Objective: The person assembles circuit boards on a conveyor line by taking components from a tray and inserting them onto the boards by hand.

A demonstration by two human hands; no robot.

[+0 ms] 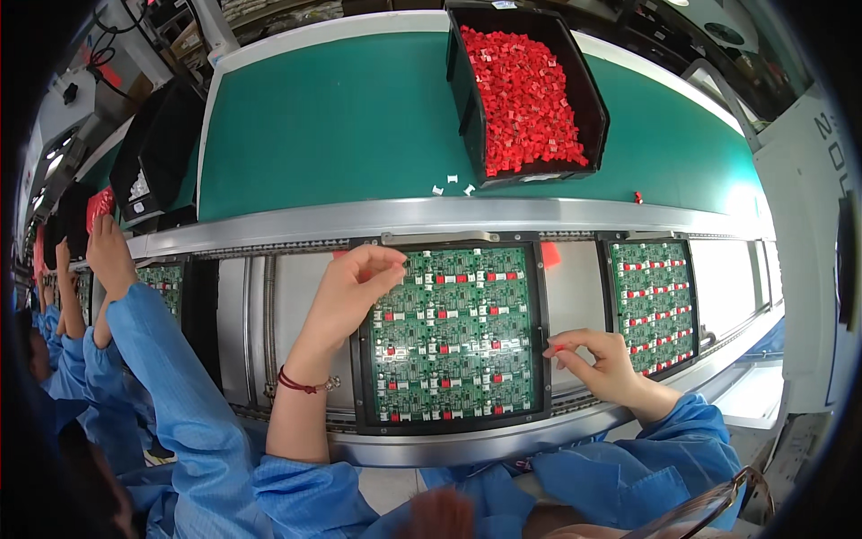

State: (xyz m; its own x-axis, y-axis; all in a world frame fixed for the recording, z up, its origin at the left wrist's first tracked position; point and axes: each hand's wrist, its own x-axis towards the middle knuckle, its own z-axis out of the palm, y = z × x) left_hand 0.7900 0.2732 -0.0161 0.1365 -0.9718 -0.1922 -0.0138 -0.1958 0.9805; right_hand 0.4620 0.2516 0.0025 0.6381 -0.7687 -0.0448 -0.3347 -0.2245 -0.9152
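A green circuit board panel (431, 329) sits in a black frame (362, 382) in front of me, with rows of small red and white connectors on it. My left hand (359, 286) is over the panel's far left corner, thumb and fingertips pinched together. Whatever lies between those fingertips is too small or hidden to make out. To the right of the frame, my right hand (600, 364) pinches a small red connector (558, 349) between thumb and finger.
Beyond the rail, a black bin (593, 135) of red connectors (521, 103) stands on the green belt (323, 126). Several white connectors (452, 179) and one red piece (638, 197) lie nearby. Another framed panel (654, 305) is at right. At left, a co-worker's hand (109, 256) reaches in.
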